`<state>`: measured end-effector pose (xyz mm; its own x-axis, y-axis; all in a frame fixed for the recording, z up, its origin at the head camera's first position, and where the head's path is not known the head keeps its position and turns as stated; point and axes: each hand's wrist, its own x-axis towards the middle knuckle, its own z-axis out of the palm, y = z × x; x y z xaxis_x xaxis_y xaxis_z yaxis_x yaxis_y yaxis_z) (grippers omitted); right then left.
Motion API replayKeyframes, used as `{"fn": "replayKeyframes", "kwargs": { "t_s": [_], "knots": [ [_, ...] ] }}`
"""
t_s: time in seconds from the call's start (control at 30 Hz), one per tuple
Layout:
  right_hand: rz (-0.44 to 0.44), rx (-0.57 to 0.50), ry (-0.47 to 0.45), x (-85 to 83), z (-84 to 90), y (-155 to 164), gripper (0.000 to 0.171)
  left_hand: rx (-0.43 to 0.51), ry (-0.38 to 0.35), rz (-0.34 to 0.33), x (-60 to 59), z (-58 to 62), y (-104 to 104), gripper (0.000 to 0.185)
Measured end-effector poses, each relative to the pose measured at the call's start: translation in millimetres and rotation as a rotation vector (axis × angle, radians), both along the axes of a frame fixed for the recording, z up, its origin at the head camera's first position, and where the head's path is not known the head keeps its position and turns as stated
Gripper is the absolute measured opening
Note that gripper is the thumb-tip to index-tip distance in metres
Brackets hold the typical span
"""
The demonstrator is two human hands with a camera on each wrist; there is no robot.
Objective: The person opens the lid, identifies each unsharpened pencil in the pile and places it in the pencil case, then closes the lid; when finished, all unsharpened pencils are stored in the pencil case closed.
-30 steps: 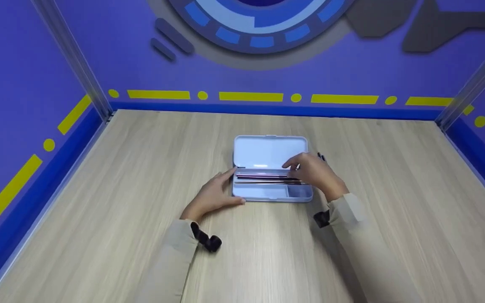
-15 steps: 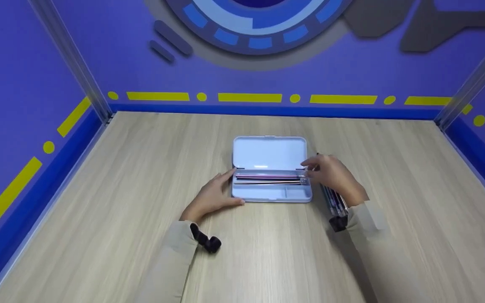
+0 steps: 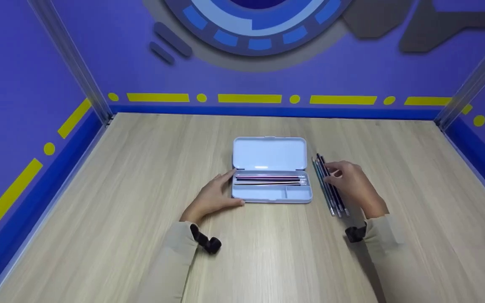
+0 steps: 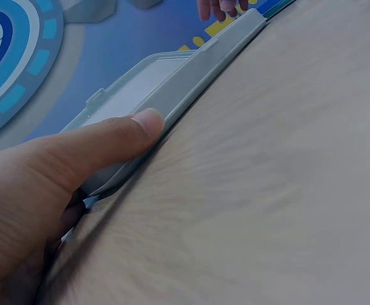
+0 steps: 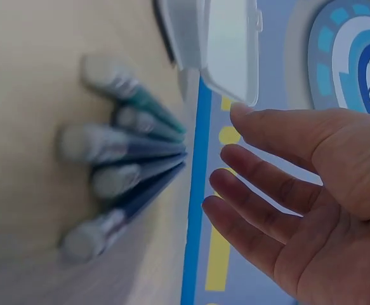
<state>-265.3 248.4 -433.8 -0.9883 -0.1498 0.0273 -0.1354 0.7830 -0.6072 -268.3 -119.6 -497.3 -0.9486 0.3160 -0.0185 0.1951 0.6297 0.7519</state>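
A white pencil case lies with its lid up on the table, and several pencils rest in its rear compartment. My left hand grips the case's left end; its thumb presses the front side, while the fingers reach behind and are partly hidden. To the right of the case, a bunch of dark and green pencils lies on the tabletop, eraser ends toward me. Just over the bunch hovers my right hand, thumb and fingers apart, holding nothing in the right wrist view.
The wooden table is bordered by a blue-purple back wall and side walls. A smaller front compartment sits at the case's right end. Black wrist cameras are strapped to both wrists.
My right hand has moved from above the case's right part rightward and toward me, over the loose pencils, uncovering the pencils in the case. The left hand stays put.
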Motion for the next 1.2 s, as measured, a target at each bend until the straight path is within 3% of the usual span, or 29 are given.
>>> {"fn": "replayKeyframes", "kwargs": {
  "t_s": [0.3, 0.57, 0.77, 1.03, 1.2],
  "knots": [
    [0.0, -0.034, -0.03, 7.6, -11.1, 18.8, 0.047, 0.009, -0.004, 0.005, -0.4, -1.3, -0.4, 0.101],
    [0.001, -0.03, -0.151, 10.5, -13.1, 32.2, 0.046, 0.014, 0.003, 0.0, -0.4, -1.6, 0.0, 0.101],
    [0.0, -0.016, -0.191, 10.5, -13.1, 35.0, 0.043, 0.002, 0.01, 0.006, -1.6, -2.5, -0.7, 0.102],
    [-0.024, -0.016, -0.184, 10.1, -15.0, 31.1, 0.04, 0.0, -0.019, 0.019, -0.2, -2.1, -0.2, 0.103],
    [-0.036, 0.015, -0.167, 9.5, -14.5, 31.7, 0.035, 0.003, 0.0, 0.003, 0.3, -0.6, -0.4, 0.103]
  ]
}}
